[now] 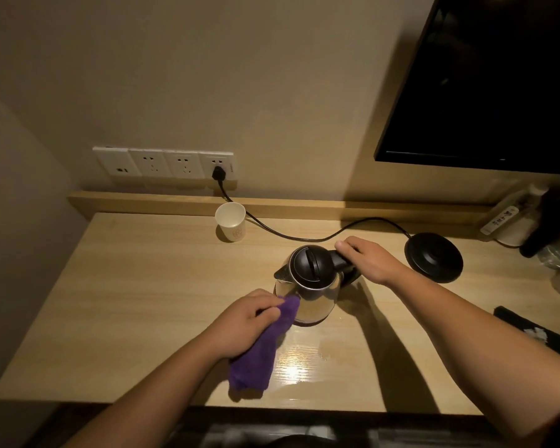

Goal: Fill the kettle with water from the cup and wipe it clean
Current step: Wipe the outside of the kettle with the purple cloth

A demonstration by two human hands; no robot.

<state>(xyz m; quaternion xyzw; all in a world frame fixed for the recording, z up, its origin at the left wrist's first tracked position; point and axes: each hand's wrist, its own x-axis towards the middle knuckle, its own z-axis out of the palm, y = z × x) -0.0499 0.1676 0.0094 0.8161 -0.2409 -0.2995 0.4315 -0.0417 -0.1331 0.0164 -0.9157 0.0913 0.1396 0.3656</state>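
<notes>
Kettle (309,286) gripped, purple cloth (259,347) against it

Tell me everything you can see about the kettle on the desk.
The electric kettle stands upright on the wooden desk, off its round black base, which sits to its right. Its body looks like shiny polished steel, with a black lid that is shut, a black spout pointing left and a black handle on the right. The right hand closes its grip around the handle. The left hand presses a purple cloth against the near side of the body.
</notes>
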